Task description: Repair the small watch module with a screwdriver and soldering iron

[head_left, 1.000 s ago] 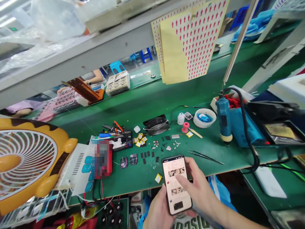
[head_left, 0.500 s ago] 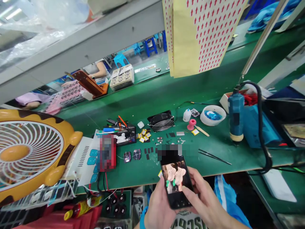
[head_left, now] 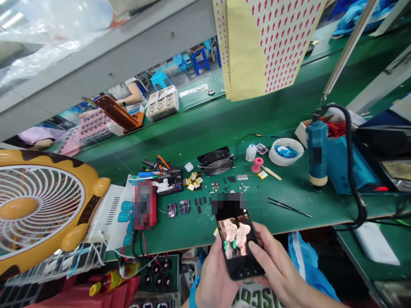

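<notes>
- Both hands share the phone (head_left: pixel 239 248): left hand (head_left: pixel 215 280) wrapped around its edge, right hand (head_left: pixel 276 267) cradling it, thumb on screen.
- Keep it clear of the surface (head_left: pixel 289 192) and tap lightly.

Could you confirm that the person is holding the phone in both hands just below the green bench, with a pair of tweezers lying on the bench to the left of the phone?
Not quite: in the head view the tweezers lie to the right of the phone, not the left. The rest holds: the left hand and right hand hold the phone below the green bench.
</notes>
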